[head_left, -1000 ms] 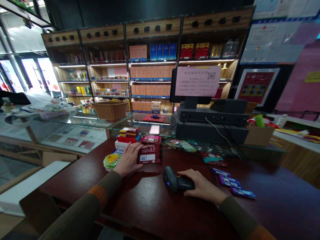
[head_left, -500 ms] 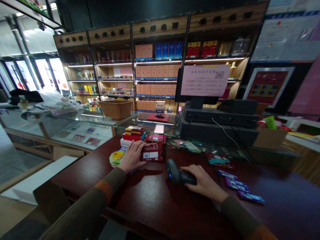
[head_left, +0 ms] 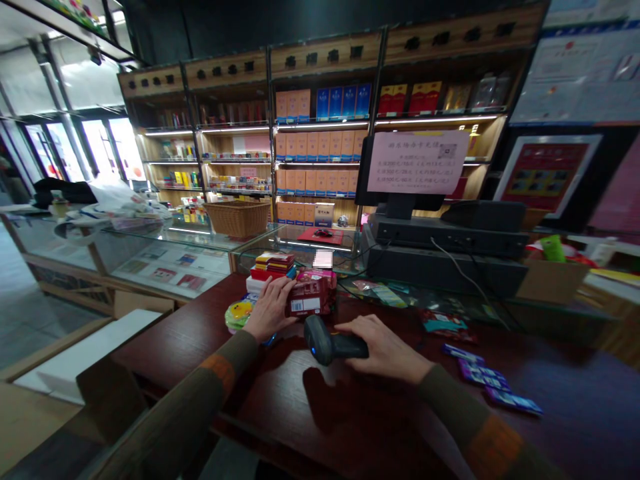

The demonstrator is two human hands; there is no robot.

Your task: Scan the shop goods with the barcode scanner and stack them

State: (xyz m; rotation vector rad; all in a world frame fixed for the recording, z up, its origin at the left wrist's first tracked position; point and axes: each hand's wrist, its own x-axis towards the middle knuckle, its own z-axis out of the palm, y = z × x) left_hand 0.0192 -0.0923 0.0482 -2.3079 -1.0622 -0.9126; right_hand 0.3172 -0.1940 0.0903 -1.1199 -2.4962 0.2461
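My right hand point(head_left: 385, 350) is wrapped round the grip of a black barcode scanner point(head_left: 327, 343), held a little above the dark wooden counter. A small blue light glows on the scanner, whose head points left. My left hand point(head_left: 273, 307) grips the left side of a dark red snack packet point(head_left: 311, 298), with a white barcode label facing me. Part of the packet is hidden by my fingers. Just left of that hand lies a round green and yellow package point(head_left: 237, 315). Behind it is a stack of small red and yellow boxes point(head_left: 273, 265).
Several purple snack packs point(head_left: 483, 375) and a red and teal packet point(head_left: 446, 325) lie on the counter point(head_left: 370, 427) at right. A monitor with a pink notice point(head_left: 417, 162) stands behind. A wicker basket point(head_left: 239, 219) sits on the glass case. A white box point(head_left: 103, 353) is low at left.
My right hand has brought the scanner left and lifted it, closer to the red packet. My left hand stays at the packet, which looks slightly tilted. The view has shifted a little.
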